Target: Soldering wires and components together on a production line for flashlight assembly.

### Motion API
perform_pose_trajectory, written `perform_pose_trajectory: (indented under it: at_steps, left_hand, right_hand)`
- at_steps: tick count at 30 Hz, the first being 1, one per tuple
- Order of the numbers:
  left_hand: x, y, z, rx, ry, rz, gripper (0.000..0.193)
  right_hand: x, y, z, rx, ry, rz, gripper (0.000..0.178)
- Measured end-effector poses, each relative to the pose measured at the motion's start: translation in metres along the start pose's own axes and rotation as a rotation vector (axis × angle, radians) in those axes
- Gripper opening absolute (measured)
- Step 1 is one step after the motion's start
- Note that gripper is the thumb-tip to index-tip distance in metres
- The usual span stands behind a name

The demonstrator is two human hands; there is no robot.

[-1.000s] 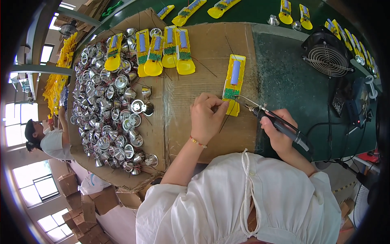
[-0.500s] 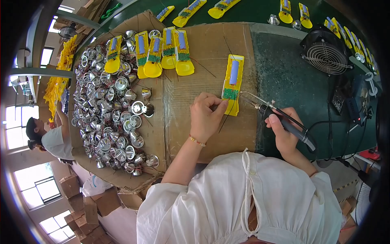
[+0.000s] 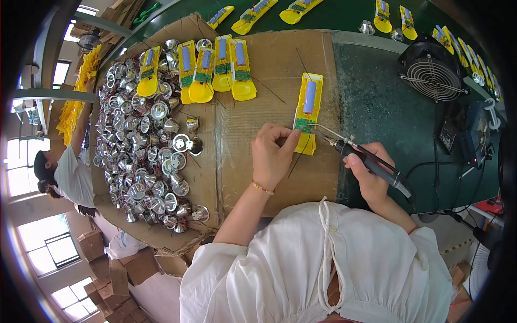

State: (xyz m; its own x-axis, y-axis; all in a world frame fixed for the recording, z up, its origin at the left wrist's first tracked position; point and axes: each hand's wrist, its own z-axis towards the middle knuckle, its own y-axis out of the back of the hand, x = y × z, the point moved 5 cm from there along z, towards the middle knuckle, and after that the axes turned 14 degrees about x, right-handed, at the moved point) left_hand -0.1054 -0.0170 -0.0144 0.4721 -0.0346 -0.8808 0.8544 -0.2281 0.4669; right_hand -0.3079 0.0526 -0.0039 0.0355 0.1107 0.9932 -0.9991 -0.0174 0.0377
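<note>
A yellow plastic housing (image 3: 304, 145) lies on the cardboard in front of me, with a blue cylindrical battery (image 3: 309, 98) and a small green circuit board (image 3: 303, 125) in it. My left hand (image 3: 273, 151) is closed in a pinch at the board's left edge. A thin black wire (image 3: 294, 165) runs past its fingertips, but what they grip is too small to make out. Wrapped round a black soldering iron (image 3: 374, 164) is my right hand (image 3: 373, 172). A thin bent metal tube (image 3: 326, 130) on the iron reaches to the board, and the iron's tip is close by.
Silver reflector cups (image 3: 145, 156) are heaped on the left, with several yellow housings (image 3: 202, 81) at the heap's far edge. More housings line the back of the green bench. At right stand a black fan (image 3: 432, 76) and cables. A co-worker (image 3: 72, 167) reaches toward yellow parts at far left.
My right hand has moved the soldering iron left, bringing its tip and tube to the circuit board. My left hand has barely shifted. The co-worker's arm has risen toward the yellow parts.
</note>
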Motion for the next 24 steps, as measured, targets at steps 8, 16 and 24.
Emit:
perform_pose_trajectory:
  at_steps: [8, 16, 24]
  left_hand:
    - [0.001, 0.000, 0.005, 0.013, 0.028, 0.028, 0.014]
    - [0.003, 0.000, 0.006, 0.007, 0.033, 0.058, 0.015]
    - [0.000, 0.002, 0.007, 0.026, 0.074, 0.071, 0.016]
  right_hand:
    - [-0.010, -0.007, 0.007, -0.032, -0.041, 0.081, 0.014]
    - [-0.013, -0.008, 0.007, -0.028, -0.078, 0.139, 0.012]
    - [-0.007, 0.011, -0.005, -0.103, -0.024, 0.181, 0.016]
